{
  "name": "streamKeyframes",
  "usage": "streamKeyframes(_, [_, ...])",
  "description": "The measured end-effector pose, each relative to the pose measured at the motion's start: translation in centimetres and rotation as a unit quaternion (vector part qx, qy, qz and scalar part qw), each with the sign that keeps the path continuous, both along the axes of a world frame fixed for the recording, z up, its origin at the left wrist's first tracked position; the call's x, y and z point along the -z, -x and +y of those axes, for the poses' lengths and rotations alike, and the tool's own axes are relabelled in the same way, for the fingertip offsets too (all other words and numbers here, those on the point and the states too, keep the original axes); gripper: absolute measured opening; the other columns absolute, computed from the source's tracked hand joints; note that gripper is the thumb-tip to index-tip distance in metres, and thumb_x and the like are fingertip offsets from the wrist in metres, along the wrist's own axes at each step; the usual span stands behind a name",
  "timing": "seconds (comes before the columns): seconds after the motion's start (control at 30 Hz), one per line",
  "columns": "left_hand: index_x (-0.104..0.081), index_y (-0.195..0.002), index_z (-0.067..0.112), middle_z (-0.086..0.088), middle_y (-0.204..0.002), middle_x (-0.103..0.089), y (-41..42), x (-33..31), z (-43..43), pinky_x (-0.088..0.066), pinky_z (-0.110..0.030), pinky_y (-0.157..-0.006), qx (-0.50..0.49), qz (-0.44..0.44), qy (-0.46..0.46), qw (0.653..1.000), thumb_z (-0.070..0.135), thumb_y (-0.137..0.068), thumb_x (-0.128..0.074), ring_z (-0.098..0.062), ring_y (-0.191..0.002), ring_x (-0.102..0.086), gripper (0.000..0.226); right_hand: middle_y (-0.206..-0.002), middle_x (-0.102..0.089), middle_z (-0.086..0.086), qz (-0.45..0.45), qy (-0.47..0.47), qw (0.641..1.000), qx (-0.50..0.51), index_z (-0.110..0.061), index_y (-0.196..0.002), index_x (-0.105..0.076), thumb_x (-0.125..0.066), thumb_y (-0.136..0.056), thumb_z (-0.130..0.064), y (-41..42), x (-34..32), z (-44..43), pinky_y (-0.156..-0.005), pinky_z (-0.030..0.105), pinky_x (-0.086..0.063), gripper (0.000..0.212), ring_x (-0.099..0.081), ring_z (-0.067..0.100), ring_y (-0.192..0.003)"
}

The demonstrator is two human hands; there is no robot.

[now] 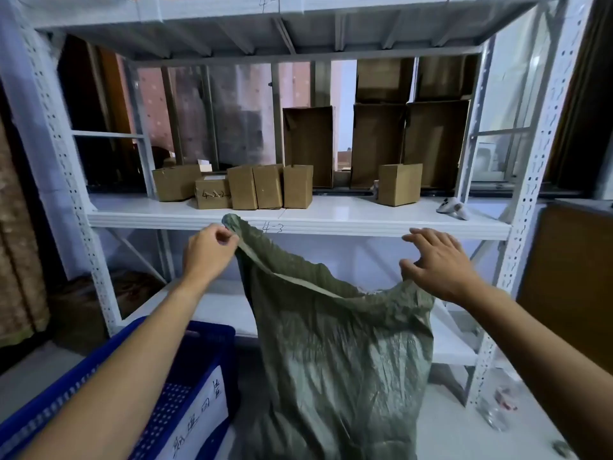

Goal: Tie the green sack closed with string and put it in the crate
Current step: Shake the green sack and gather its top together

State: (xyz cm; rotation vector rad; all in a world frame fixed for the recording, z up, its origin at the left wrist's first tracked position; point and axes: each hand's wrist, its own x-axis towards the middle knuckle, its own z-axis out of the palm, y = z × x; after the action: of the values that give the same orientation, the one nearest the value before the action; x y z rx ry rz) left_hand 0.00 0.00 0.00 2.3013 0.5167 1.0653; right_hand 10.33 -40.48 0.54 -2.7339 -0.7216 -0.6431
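Observation:
A green woven sack hangs upright in front of me, its mouth open and slack at the top. My left hand pinches the left corner of the sack's rim and lifts it high. My right hand rests on the right side of the rim, thumb against the fabric and fingers spread above it. A blue plastic crate with a white paper label stands at the lower left, beside the sack and under my left forearm. No string is visible.
A white metal shelving rack stands straight ahead with several small cardboard boxes on its middle shelf and taller boxes behind. A small white object lies at the shelf's right end. A brown panel is at the right.

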Motion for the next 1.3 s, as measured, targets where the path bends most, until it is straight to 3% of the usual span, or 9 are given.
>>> streamKeyframes(0.1, [-0.066, -0.096, 0.016, -0.003, -0.098, -0.068, -1.3, -1.1, 2.1, -0.049, -0.034, -0.08, -0.041, -0.001, 0.011, 0.999, 0.041, -0.088, -0.068, -0.026, -0.096, -0.062, 0.026, -0.152, -0.042, 0.003, -0.009, 0.055, 0.998, 0.04, -0.024, -0.142, -0.047, -0.049, -0.089, -0.056, -1.3, -0.6, -0.7, -0.121, 0.044, -0.014, 0.062, -0.031, 0.023, -0.143])
streamKeyframes(0.3, [-0.057, -0.12, 0.007, -0.015, -0.123, -0.063, -4.5, -2.1, 4.9, -0.043, -0.037, -0.087, -0.069, 0.062, 0.053, 0.994, 0.051, -0.087, -0.067, -0.034, -0.115, -0.056, 0.055, -0.138, -0.052, 0.005, 0.062, 0.104, 0.987, 0.107, -0.024, -0.139, -0.047, -0.058, -0.087, -0.05, -3.6, -2.3, -3.1, -0.111, 0.043, -0.034, 0.059, -0.049, 0.026, -0.127])
streamKeyframes(0.47, [-0.05, -0.135, 0.021, -0.009, -0.133, -0.058, -6.8, -1.4, 6.6, -0.053, -0.049, -0.094, 0.004, 0.124, 0.104, 0.987, 0.063, -0.074, -0.069, -0.033, -0.109, -0.063, 0.076, -0.109, -0.064, -0.002, 0.235, 0.11, 0.964, 0.058, -0.025, -0.113, -0.06, -0.06, -0.09, -0.05, -5.3, -2.9, -4.9, -0.09, 0.036, -0.052, 0.034, -0.061, 0.016, -0.096])
streamKeyframes(0.63, [-0.063, -0.122, 0.022, -0.009, -0.107, -0.066, -7.3, -1.2, 5.2, -0.06, -0.039, -0.075, 0.029, 0.105, 0.1, 0.989, 0.021, -0.088, -0.065, -0.028, -0.086, -0.068, 0.034, -0.079, -0.076, 0.004, 0.29, 0.124, 0.946, 0.076, -0.02, -0.114, -0.065, -0.049, -0.101, -0.022, -5.2, -3.6, -5.3, -0.061, 0.027, -0.054, 0.02, -0.072, 0.017, -0.062])
streamKeyframes(0.83, [-0.074, -0.094, 0.008, -0.015, -0.094, -0.067, -6.5, -2.2, 4.0, -0.046, -0.033, -0.076, -0.036, 0.135, 0.076, 0.987, 0.026, -0.089, -0.064, -0.033, -0.091, -0.061, 0.022, -0.082, -0.076, 0.021, 0.345, -0.137, 0.925, 0.078, -0.002, -0.104, -0.068, -0.037, -0.103, -0.014, -6.2, -4.7, -6.7, -0.068, 0.037, -0.058, 0.033, -0.074, 0.037, -0.073])
streamKeyframes(0.97, [-0.073, -0.092, 0.008, -0.015, -0.092, -0.073, -5.2, -3.7, 5.4, -0.061, -0.039, -0.077, -0.058, 0.107, 0.124, 0.985, 0.022, -0.09, -0.058, -0.033, -0.081, -0.072, 0.021, -0.1, -0.074, 0.02, 0.316, -0.297, 0.9, 0.048, -0.005, -0.111, -0.067, -0.037, -0.102, -0.016, -6.4, -4.6, -8.2, -0.077, 0.035, -0.056, 0.033, -0.074, 0.033, -0.085])
streamKeyframes(1.03, [-0.07, -0.096, 0.001, -0.018, -0.085, -0.073, -4.5, -4.2, 5.6, -0.064, -0.041, -0.063, -0.04, 0.094, 0.187, 0.977, 0.014, -0.094, -0.055, -0.03, -0.063, -0.075, 0.02, -0.104, -0.072, 0.02, 0.299, -0.359, 0.884, 0.031, -0.007, -0.106, -0.067, -0.041, -0.103, -0.02, -5.6, -4.4, -9.0, -0.084, 0.039, -0.055, 0.029, -0.071, 0.032, -0.09])
streamKeyframes(1.13, [-0.059, -0.083, 0.003, -0.019, -0.088, -0.069, -3.4, -4.8, 5.4, -0.057, -0.025, -0.043, -0.004, 0.057, 0.247, 0.967, 0.002, -0.097, -0.049, -0.012, -0.038, -0.065, 0.017, -0.109, -0.067, 0.017, 0.293, -0.4, 0.868, 0.007, -0.011, -0.105, -0.064, -0.038, -0.105, -0.016, -4.6, -3.8, -10.2, -0.093, 0.044, -0.051, 0.027, -0.066, 0.028, -0.099])
streamKeyframes(1.3, [-0.06, -0.083, 0.015, -0.015, -0.106, -0.065, -3.2, -6.4, 5.8, -0.054, -0.024, -0.043, 0.049, -0.054, 0.304, 0.95, 0.003, -0.098, -0.05, -0.018, -0.067, -0.065, 0.022, -0.124, -0.063, 0.014, 0.245, -0.464, 0.851, 0.008, -0.008, -0.125, -0.058, -0.039, -0.104, -0.018, -4.8, -4.0, -10.1, -0.103, 0.043, -0.045, 0.03, -0.06, 0.026, -0.113])
